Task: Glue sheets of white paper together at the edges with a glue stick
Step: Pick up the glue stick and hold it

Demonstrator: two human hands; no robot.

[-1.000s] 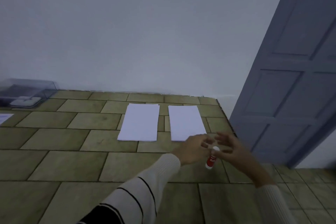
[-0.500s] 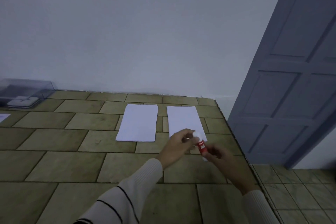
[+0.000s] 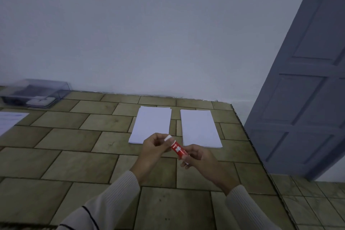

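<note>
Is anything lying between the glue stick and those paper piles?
Nothing visible. The glue stick, gripped by the left hand and right hand, hovers just before the left paper stack and right paper stack; only bare tiled tabletop lies between.

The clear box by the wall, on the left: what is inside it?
Inside the clear box a flat white thing lies at the front, with something dark behind it. Both are too blurred to name.

Matt white paper (image 3: 152, 125) — glossy red glue stick (image 3: 178, 149)
</note>
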